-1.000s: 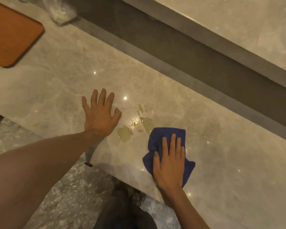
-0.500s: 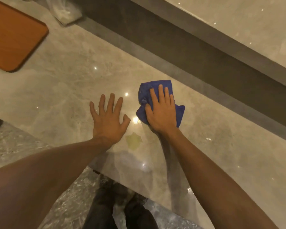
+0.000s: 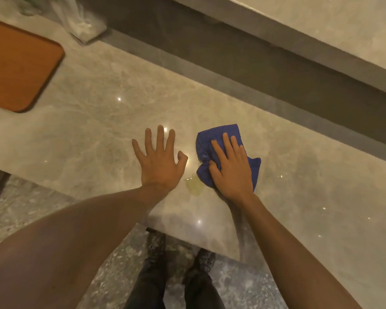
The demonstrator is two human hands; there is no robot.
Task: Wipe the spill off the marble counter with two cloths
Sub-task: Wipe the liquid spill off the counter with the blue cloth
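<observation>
We note a glossy, polished marble counter point(image 3: 103, 130); soft, matt blue cloth point(image 3: 212, 139); a wet, shiny yellowish spill point(image 3: 195, 186); far left, a smooth, matt orange-brown tray point(image 3: 16, 65).

Blue cloth point(image 3: 216, 139), yellowish spill point(image 3: 194, 186) (veined beige counter point(image 3: 98, 134)).

View: one head-worn wide-angle camera, no second view to share with.
Position: above the near edge of the marble counter point(image 3: 98, 134).
Facing: steeply down and forward, past both forearms.
Nearness: close; the left hand point(image 3: 159, 162) and right hand point(image 3: 231, 169) sit mid-frame.
Bottom: the floor point(image 3: 31, 210) below the counter edge.
</observation>
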